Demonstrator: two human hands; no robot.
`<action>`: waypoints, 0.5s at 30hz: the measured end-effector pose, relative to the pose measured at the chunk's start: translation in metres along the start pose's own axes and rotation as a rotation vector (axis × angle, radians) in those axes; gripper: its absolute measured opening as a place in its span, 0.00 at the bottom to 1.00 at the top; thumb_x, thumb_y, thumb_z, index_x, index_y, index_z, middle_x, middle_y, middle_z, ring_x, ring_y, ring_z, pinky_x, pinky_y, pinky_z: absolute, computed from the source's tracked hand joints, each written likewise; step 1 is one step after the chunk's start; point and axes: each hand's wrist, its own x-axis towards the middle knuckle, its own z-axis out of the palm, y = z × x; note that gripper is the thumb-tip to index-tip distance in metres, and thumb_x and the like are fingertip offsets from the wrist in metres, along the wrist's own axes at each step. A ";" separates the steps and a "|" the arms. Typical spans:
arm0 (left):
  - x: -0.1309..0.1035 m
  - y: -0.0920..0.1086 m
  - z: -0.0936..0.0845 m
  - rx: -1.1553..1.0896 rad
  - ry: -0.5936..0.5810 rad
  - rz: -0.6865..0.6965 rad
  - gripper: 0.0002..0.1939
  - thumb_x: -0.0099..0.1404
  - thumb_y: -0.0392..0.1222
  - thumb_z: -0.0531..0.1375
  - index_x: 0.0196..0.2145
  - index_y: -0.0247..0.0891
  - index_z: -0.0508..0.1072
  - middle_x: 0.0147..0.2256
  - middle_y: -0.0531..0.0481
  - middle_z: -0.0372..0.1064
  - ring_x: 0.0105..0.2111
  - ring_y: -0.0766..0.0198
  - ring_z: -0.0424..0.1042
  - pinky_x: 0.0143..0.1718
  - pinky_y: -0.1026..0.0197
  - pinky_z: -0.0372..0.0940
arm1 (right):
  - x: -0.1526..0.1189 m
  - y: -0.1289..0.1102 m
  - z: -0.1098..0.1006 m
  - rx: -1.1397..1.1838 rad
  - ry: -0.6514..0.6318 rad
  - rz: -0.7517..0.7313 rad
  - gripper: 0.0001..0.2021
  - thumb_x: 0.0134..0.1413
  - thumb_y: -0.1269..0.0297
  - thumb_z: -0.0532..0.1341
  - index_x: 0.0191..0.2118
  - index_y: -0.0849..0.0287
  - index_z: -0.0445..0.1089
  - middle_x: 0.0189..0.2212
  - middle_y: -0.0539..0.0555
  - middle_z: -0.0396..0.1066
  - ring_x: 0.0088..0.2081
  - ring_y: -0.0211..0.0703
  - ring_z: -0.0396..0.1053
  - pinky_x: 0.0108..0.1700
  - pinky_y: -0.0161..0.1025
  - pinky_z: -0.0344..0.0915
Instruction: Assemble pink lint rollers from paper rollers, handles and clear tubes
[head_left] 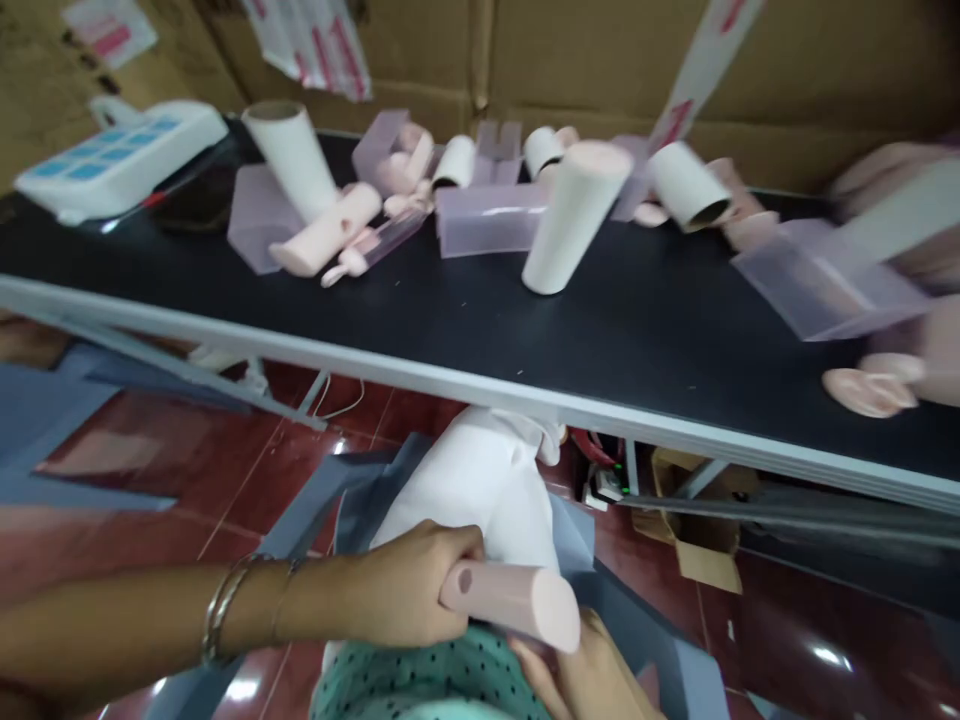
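Note:
My left hand (pixel 416 585) is wrapped around one end of a pale pink plastic tube (pixel 499 590) with a small round hole in its side and a slanted, lighter end face. The tube is held above my lap. My right hand (pixel 600 680) is at the other end, just below and behind the slanted face. Its fingers are curled, and what they grip is partly hidden by the tube. A similar pink tube (pixel 330 232) lies on the black table (pixel 450 320), and a tall white tube (pixel 576 215) stands there, leaning in view.
Along the table's back are translucent purple boxes (pixel 491 220), short white tubes (pixel 688 187) and small pink parts (pixel 409 160). A white power strip (pixel 124 155) is at left, pink oval pieces (pixel 870 390) at right. Cardboard (pixel 600 70) rises behind. A cardboard box (pixel 705 530) is under the table.

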 end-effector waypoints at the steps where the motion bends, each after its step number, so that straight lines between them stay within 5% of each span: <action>1: -0.002 -0.009 0.010 -0.047 0.016 0.001 0.08 0.46 0.34 0.55 0.26 0.39 0.59 0.23 0.56 0.61 0.25 0.67 0.63 0.24 0.66 0.53 | -0.001 -0.001 0.004 0.017 0.000 -0.045 0.15 0.66 0.61 0.45 0.40 0.58 0.68 0.24 0.55 0.74 0.22 0.44 0.73 0.26 0.34 0.71; 5: -0.005 -0.024 0.025 -0.092 0.131 0.099 0.10 0.43 0.31 0.56 0.23 0.39 0.56 0.25 0.54 0.60 0.26 0.67 0.61 0.27 0.65 0.55 | 0.004 -0.003 0.011 0.023 0.076 -0.136 0.15 0.67 0.61 0.43 0.37 0.57 0.63 0.18 0.52 0.71 0.16 0.42 0.68 0.19 0.34 0.66; 10: -0.002 -0.015 0.019 -0.214 0.004 0.155 0.12 0.43 0.30 0.55 0.18 0.39 0.53 0.16 0.58 0.51 0.17 0.72 0.51 0.17 0.65 0.46 | 0.013 -0.007 0.008 0.036 0.121 -0.164 0.09 0.64 0.68 0.46 0.36 0.57 0.61 0.17 0.49 0.69 0.15 0.40 0.67 0.20 0.34 0.64; 15: 0.000 -0.018 0.024 -0.241 -0.063 0.077 0.13 0.41 0.28 0.52 0.15 0.38 0.48 0.15 0.57 0.45 0.18 0.72 0.47 0.17 0.65 0.42 | 0.007 -0.014 0.016 -0.058 0.138 -0.114 0.14 0.69 0.62 0.40 0.36 0.56 0.58 0.16 0.50 0.69 0.14 0.40 0.67 0.19 0.34 0.62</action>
